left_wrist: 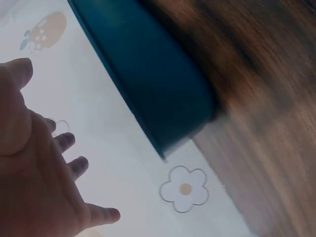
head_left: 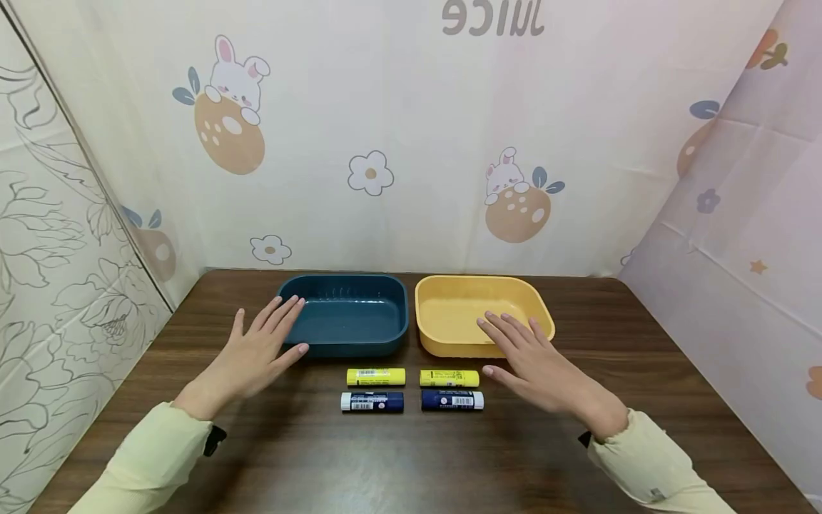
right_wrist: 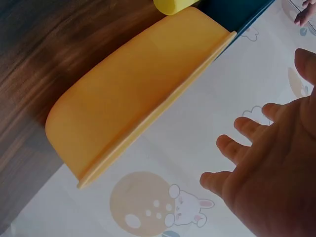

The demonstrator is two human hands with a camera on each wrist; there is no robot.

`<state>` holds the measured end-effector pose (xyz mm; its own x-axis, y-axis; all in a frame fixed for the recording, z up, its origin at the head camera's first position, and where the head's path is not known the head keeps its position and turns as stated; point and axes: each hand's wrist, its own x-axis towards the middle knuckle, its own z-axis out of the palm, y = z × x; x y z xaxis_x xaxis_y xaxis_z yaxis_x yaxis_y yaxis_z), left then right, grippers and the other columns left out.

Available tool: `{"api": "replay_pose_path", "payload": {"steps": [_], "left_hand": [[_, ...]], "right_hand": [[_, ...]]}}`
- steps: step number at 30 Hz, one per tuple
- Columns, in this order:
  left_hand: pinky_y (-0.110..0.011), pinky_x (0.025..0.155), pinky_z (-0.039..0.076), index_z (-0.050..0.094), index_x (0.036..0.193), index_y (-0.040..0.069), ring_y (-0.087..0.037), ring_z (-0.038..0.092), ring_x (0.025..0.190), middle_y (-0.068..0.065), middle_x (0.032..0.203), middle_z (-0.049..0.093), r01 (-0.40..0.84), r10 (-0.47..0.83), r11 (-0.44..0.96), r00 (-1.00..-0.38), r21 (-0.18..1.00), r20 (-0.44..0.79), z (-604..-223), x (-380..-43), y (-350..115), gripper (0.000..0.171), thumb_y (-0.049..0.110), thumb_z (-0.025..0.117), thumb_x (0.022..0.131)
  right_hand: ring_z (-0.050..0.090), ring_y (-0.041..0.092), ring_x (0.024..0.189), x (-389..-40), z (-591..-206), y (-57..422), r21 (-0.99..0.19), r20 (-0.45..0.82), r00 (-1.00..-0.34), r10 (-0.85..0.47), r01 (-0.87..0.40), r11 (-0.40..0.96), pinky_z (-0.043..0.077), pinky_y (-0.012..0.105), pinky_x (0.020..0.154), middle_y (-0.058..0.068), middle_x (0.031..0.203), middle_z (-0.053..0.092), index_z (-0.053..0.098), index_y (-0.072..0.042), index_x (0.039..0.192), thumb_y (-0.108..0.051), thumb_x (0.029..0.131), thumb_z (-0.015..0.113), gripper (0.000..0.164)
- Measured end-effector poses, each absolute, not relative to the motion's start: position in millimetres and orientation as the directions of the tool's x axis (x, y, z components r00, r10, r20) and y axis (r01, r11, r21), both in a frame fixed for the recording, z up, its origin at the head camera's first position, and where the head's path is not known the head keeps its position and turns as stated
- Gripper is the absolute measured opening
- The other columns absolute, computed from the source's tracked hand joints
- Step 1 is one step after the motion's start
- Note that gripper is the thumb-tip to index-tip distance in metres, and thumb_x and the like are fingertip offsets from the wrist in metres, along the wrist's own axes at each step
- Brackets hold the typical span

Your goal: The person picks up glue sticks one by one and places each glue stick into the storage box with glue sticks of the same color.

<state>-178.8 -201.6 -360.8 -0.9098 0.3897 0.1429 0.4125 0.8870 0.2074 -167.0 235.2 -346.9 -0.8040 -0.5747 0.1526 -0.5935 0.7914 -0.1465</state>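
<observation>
My left hand [head_left: 257,357], fingers spread and holding nothing, hovers at the left side of a dark blue tray [head_left: 343,350]. Over the front right of a yellow tray [head_left: 449,348] is my right hand [head_left: 536,364], also spread and bare. Between the hands lie glue sticks in two rows. The back row has a left yellow stick [head_left: 376,377] and a right yellow stick [head_left: 449,378]. In front are a left navy stick [head_left: 379,402] with its white end leftward and a right navy stick [head_left: 452,400] with its white end rightward. Both wrist views show the palms apart from the trays.
The trays stand side by side near the back edge of a dark wooden table [head_left: 411,464]. Behind it hangs a pale curtain [head_left: 424,214] with rabbits and flowers. Patterned sheets also line the left and right sides.
</observation>
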Motion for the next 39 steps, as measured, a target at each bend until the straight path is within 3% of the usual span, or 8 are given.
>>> {"api": "replay_pose_path", "payload": {"steps": [5,10,16,28,39], "left_hand": [[-0.068,0.105,0.006,0.016,0.153,0.010,-0.035,0.010,0.142,-0.015,0.156,0.017,0.426,0.391,0.874,-0.903,0.234,0.180,-369,-192,-210,0.068,0.042,0.044,0.100],[-0.058,0.108,0.018,0.021,0.150,0.001,-0.040,0.017,0.139,-0.022,0.152,0.023,0.483,0.411,0.826,-0.869,0.289,0.277,-377,-210,-224,0.062,0.028,0.047,0.101],[-0.058,0.107,0.021,0.017,0.150,-0.001,-0.042,0.017,0.138,-0.024,0.152,0.020,0.474,0.380,0.779,-0.877,0.410,0.293,-386,-225,-239,0.060,0.027,0.042,0.103],[-0.064,0.104,0.022,0.016,0.147,-0.009,-0.049,0.020,0.133,-0.033,0.148,0.018,0.351,0.259,0.661,-0.936,0.663,0.238,-399,-247,-243,0.055,0.022,0.034,0.105],[-0.063,0.104,0.024,0.014,0.148,-0.007,-0.048,0.024,0.132,-0.033,0.147,0.019,0.240,0.179,0.640,-0.970,0.730,0.162,-405,-256,-244,0.056,0.026,0.029,0.105]], "right_hand": [[0.024,0.035,0.138,-169,-351,233,-0.122,0.190,-0.769,-0.610,-0.635,0.763,0.008,0.057,0.111,0.012,0.152,0.027,0.024,-0.011,0.151,-0.038,0.097,0.053,0.067],[0.029,0.029,0.134,-171,-355,231,-0.098,0.236,-0.714,-0.660,-0.693,0.714,0.018,0.059,0.107,0.013,0.149,0.032,0.025,-0.011,0.151,-0.032,0.094,0.060,0.070],[0.036,0.027,0.128,-172,-362,227,-0.080,0.269,-0.668,-0.693,-0.733,0.676,0.025,0.054,0.105,0.013,0.144,0.038,0.032,-0.005,0.146,-0.029,0.090,0.065,0.069],[0.043,0.027,0.124,-169,-374,219,-0.071,0.261,-0.666,-0.699,-0.735,0.674,0.034,0.049,0.102,0.009,0.138,0.045,0.039,-0.006,0.144,-0.030,0.090,0.066,0.065],[0.040,0.020,0.126,-167,-381,210,-0.098,0.139,-0.703,-0.697,-0.710,0.697,0.034,0.045,0.103,0.002,0.140,0.042,0.037,-0.010,0.146,-0.033,0.092,0.061,0.063]]}}
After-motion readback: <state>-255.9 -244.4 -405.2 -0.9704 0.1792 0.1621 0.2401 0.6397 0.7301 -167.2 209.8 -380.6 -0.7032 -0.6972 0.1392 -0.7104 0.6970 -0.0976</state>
